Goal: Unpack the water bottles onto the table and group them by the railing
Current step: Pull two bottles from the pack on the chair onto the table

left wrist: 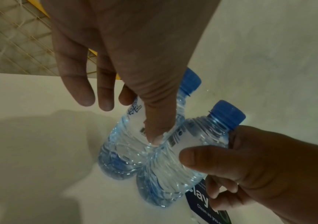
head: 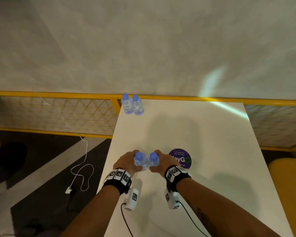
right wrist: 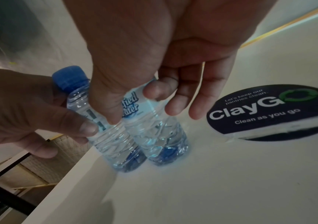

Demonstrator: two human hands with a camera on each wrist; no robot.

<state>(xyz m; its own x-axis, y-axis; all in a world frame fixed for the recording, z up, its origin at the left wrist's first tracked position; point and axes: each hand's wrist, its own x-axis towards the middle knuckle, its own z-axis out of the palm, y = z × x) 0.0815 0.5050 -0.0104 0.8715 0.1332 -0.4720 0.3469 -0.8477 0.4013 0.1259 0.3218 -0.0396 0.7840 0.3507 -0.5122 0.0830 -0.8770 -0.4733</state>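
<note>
Flanking the held bottles (head: pixel 146 160): round sticker (head: pixel 182 158), far bottle pair (head: pixel 132 105).

This looks like a shared pantry or break area in an office or similar workplace. The plainest sign is the round dark sticker (right wrist: pixel 269 112) stuck on the white surface (head: pixel 203 137), which reads "Let's keep our pantries clean", "ClayGo" and "Clean as you go" beside a green recycling mark. The surface is plain and white, and its far end is up against a yellow railing (head: pixel 58 94) filled with a light triangular mesh. Past the railing is pale concrete. Left of the surface the floor (head: pixel 46 170) is dark with a broad pale stripe, and a white charging cable (head: pixel 83 170) lies on it.
</note>
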